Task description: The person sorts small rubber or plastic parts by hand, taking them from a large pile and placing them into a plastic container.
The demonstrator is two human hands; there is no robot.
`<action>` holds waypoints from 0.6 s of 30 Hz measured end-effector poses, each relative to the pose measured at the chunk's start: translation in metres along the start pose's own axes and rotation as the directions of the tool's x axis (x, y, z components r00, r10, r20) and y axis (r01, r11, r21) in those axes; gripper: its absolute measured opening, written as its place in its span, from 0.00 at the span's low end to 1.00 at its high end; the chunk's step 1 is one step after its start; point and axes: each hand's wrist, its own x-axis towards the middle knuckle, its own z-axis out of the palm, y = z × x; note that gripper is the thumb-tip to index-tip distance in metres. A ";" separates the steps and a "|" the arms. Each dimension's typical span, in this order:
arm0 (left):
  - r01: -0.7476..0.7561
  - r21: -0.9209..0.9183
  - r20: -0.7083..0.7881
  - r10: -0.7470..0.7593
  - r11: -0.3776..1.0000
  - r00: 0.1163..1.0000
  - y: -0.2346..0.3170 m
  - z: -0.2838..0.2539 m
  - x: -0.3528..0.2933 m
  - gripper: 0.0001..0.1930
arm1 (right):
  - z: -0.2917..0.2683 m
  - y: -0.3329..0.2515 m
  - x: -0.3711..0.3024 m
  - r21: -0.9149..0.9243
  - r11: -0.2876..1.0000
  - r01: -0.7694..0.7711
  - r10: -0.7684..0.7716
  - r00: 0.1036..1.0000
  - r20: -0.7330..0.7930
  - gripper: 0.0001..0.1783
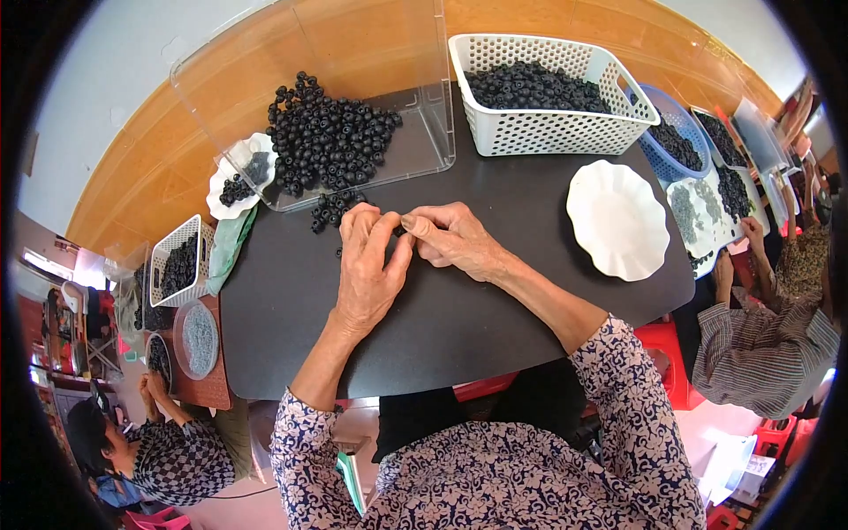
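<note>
Head view shows the left hand (pixel 369 265) and right hand (pixel 455 240) pinched together just below the clear tray (pixel 415 150), fingertips closed on a small dark bead (pixel 399 231). Probably best: keep wrists resting on the black surface (pixel 495 318) for steadiness.

Head view: single fisheye camera, worn on the person's head, facing steeply down and forward over the dark surface (pixel 459 327). Near range; both forearms enter from the lower edge, the hands meeting at frame centre. Straight edges bow toward the rim; black vignette rings the frame. Neighbouring workers at lower left and right edge.
</note>
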 end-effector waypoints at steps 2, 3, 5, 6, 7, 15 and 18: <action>-0.045 0.022 -0.009 0.045 0.999 0.999 0.000 0.001 -0.003 0.17 | 0.000 0.000 0.000 0.024 1.000 0.020 -0.021 0.999 0.034 0.20; -0.042 0.009 -0.003 0.042 0.999 0.999 0.000 0.002 -0.004 0.17 | 0.000 0.000 0.000 0.025 1.000 0.017 -0.018 0.999 0.035 0.20; -0.036 -0.004 0.002 0.036 0.999 0.999 0.001 0.002 -0.006 0.17 | 0.000 -0.002 -0.001 0.017 1.000 -0.018 0.017 1.000 0.025 0.20; -0.029 -0.006 -0.003 0.029 1.000 1.000 0.002 0.001 -0.005 0.18 | 0.001 -0.004 -0.002 0.016 1.000 -0.018 0.018 1.000 0.024 0.20; -0.021 -0.009 -0.009 0.021 1.000 1.000 0.003 0.000 -0.005 0.18 | 0.003 -0.006 -0.002 0.017 0.999 -0.033 0.033 0.999 0.000 0.19; 0.153 -0.206 0.000 -0.156 0.966 0.988 0.007 -0.004 -0.001 0.13 | -0.001 -0.010 -0.005 0.144 0.987 -0.073 0.053 0.988 0.142 0.23; 0.215 -0.353 0.029 -0.219 0.911 0.975 0.003 0.001 -0.004 0.12 | -0.001 -0.011 -0.006 0.249 0.961 -0.118 0.063 0.974 0.219 0.24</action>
